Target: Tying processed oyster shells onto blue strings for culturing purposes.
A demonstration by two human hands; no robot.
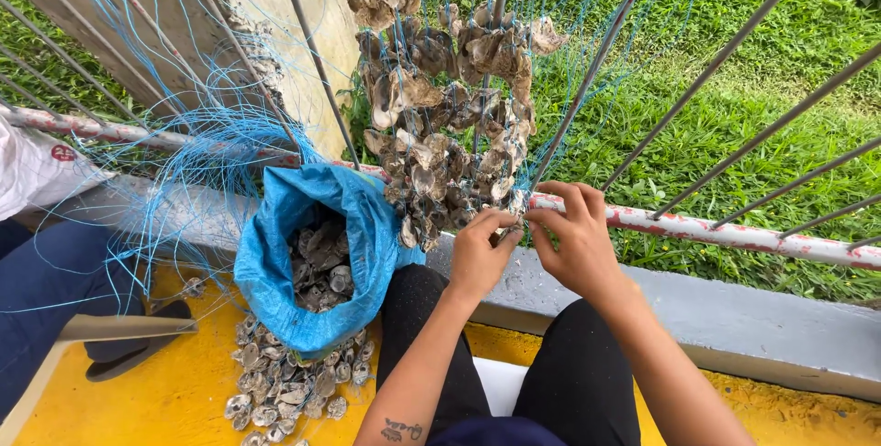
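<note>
Strings of grey oyster shells [450, 106] hang in a thick bunch from a metal railing, threaded on thin blue lines [197, 148]. My left hand [480, 253] and my right hand [574, 235] meet at the bottom of the bunch, just in front of the railing's red-and-white lower bar [725, 233]. Their fingertips pinch together around a small shell and blue line at the bunch's lower end. What exactly sits between the fingers is hidden. My knees in black trousers are below the hands.
A blue woven sack [317, 258] full of oyster shells stands open to my left. Loose shells [294, 386] lie on the yellow floor before it. Another person's leg in dark blue with a sandal [128, 354] is at the far left. Grass lies beyond the railing.
</note>
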